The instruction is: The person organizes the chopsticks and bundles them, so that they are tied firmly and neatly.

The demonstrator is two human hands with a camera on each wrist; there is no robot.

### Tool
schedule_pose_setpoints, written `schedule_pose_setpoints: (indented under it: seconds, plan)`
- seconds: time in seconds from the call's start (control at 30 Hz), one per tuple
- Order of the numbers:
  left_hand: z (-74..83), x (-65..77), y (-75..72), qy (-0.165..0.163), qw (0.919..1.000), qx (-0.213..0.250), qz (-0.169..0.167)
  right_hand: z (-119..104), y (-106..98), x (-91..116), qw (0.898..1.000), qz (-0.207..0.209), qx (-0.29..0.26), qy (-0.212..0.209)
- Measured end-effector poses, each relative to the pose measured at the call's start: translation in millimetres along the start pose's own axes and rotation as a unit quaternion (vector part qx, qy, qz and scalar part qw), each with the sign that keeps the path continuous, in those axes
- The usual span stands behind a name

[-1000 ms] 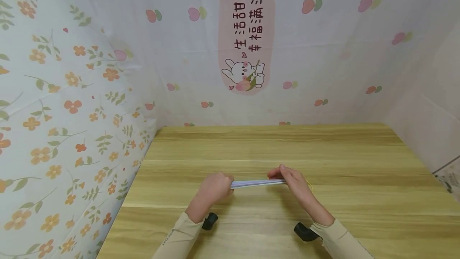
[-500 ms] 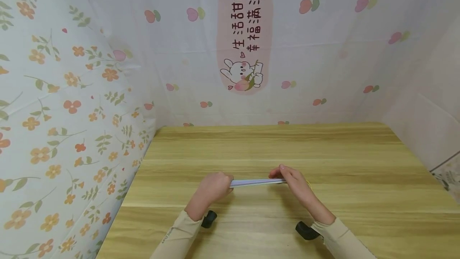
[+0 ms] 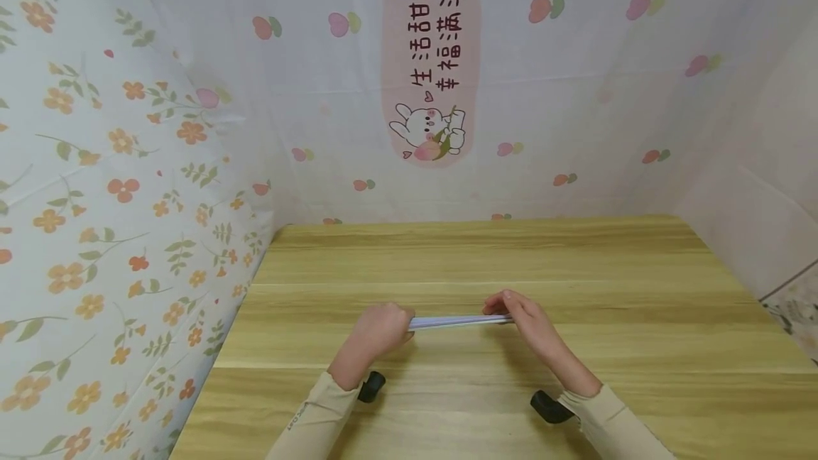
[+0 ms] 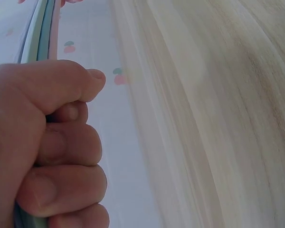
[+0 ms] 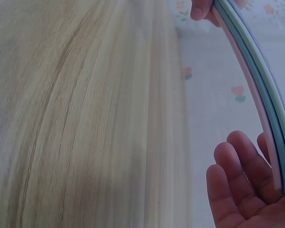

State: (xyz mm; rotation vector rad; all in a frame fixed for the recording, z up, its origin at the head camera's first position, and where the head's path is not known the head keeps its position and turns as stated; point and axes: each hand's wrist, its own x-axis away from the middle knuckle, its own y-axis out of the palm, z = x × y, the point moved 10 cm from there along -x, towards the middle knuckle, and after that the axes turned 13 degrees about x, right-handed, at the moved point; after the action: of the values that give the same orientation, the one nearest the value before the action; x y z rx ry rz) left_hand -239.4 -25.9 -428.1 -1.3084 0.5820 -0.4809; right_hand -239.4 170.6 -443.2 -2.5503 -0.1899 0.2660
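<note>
A bundle of thin pastel strips (image 3: 456, 321), lavender, pale green, teal and pink, is held level above the table between both hands. My left hand (image 3: 382, 331) grips its left end, with the fingers curled tightly round it in the left wrist view, where the strips (image 4: 43, 31) rise out of the fist. At the other end, my right hand (image 3: 530, 321) has its palm turned toward the bundle. In the right wrist view the strips (image 5: 263, 90) bow slightly and their ends touch the palm, while the fingers (image 5: 244, 164) extend loosely beside them. The right thumb is mostly hidden there.
The wooden table (image 3: 460, 254) spreads beneath both hands. Behind it hangs a white printed cloth (image 3: 332, 105), and a flowered cloth (image 3: 128, 162) runs along the left. Black wrist mounts (image 3: 551, 407) stick out near the sleeves.
The right hand has shifted very slightly right, and its fingertips now sit a little farther along the bundle. A yellow loop behind the right hand has gone from sight. The left grip looks unchanged.
</note>
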Motion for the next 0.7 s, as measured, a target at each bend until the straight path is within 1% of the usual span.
schedule_pose_setpoints:
  seconds: [0.17,0.37,0.7]
  plan:
    - [-3.3,1.8,-1.0,-0.010,0.9999,0.009,-0.006,3,-4,1,1.000,0.007,0.004,0.003]
    - [-4.5,2.3,-1.3,-0.016,0.9998,0.009,-0.012,4,-8,5,0.999,0.009,0.032,-0.001]
    - [-5.5,-0.4,-2.0,-0.022,0.9997,0.004,-0.013,9,-22,10,0.997,0.029,0.066,-0.017]
